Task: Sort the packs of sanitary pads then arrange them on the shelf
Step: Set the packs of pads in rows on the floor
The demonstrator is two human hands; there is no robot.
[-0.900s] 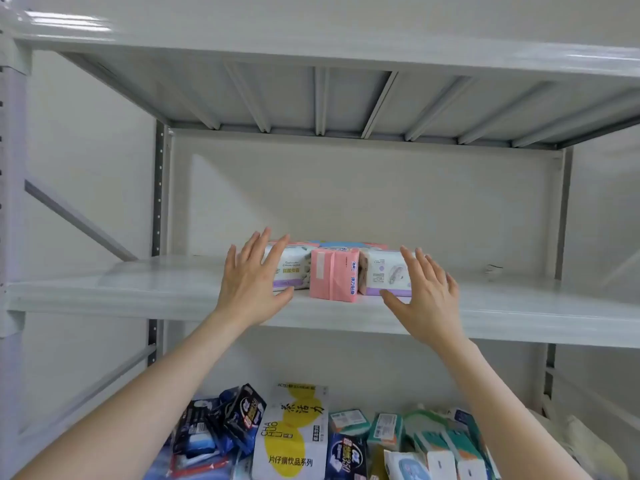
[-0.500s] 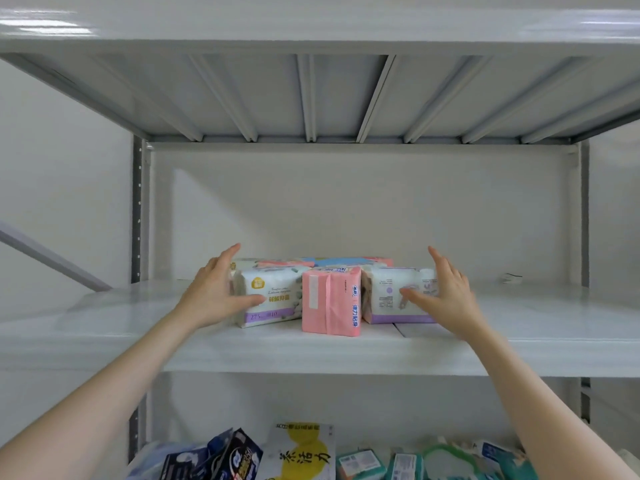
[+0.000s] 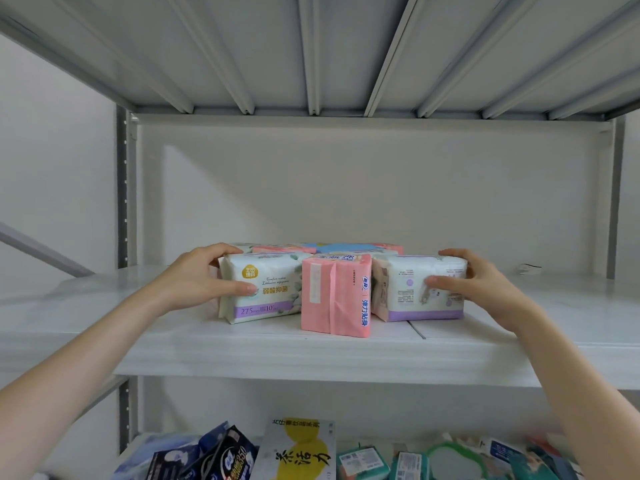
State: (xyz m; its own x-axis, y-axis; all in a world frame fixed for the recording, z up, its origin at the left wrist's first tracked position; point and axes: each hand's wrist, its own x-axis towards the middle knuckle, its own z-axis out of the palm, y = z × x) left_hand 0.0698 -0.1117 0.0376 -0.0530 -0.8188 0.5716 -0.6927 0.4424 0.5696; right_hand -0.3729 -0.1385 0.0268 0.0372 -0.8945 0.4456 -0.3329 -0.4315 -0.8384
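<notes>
Three packs of pads stand in a row on the white shelf (image 3: 311,355). A white pack with a purple band (image 3: 273,289) is on the left, a pink pack (image 3: 332,296) in the middle, another white and purple pack (image 3: 408,289) on the right. My left hand (image 3: 204,278) grips the left pack's outer end, thumb on its front. My right hand (image 3: 474,285) grips the right pack's outer end the same way. More pink and blue packs (image 3: 329,248) lie behind the row, mostly hidden.
The shelf above (image 3: 311,46) hangs low overhead. Grey uprights (image 3: 123,188) frame the bay. On the lower shelf lie several mixed packs: dark blue ones (image 3: 221,455), a yellow and white one (image 3: 298,452), green ones (image 3: 408,462).
Both hands moved inward and closed on the outer ends of the two white packs. The camera came closer and rose toward the shelf.
</notes>
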